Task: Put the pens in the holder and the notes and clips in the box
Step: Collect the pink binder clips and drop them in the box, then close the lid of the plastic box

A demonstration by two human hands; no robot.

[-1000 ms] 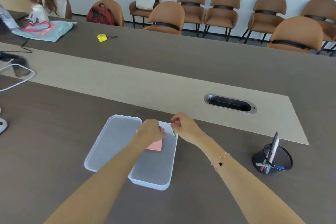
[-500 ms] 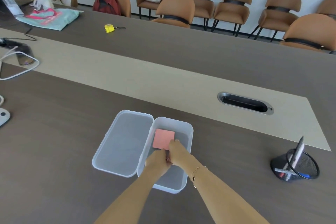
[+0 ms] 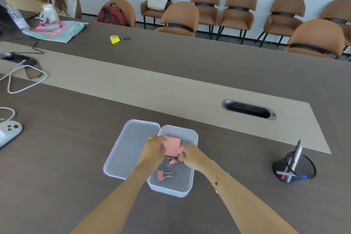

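Note:
A translucent plastic box (image 3: pixel 193 157) stands open on the dark table, its lid (image 3: pixel 131 148) lying flat to its left. Inside lie a pink pad of notes (image 3: pixel 173 145) and two pink binder clips, one (image 3: pixel 163 175) near the front wall and one (image 3: pixel 171 161) below the pad. My left hand (image 3: pixel 153 149) hovers over the box's left wall, fingers curled, touching the pad's edge. My right hand (image 3: pixel 190 155) pinches a third pink clip (image 3: pixel 180 157) just above the box floor. A black mesh pen holder (image 3: pixel 294 170) with pens (image 3: pixel 296 156) stands far right.
A cable port (image 3: pixel 248 110) is set in the beige strip behind the box. A white controller (image 3: pixel 9 131) and white cables (image 3: pixel 22 80) lie at the left. A yellow tape measure (image 3: pixel 114 40) sits far back. Brown chairs line the wall; a person stands at top left.
Both hands went from the box's far rim down into the box. The pink pad now lies flat inside, and two clips have appeared on the box floor.

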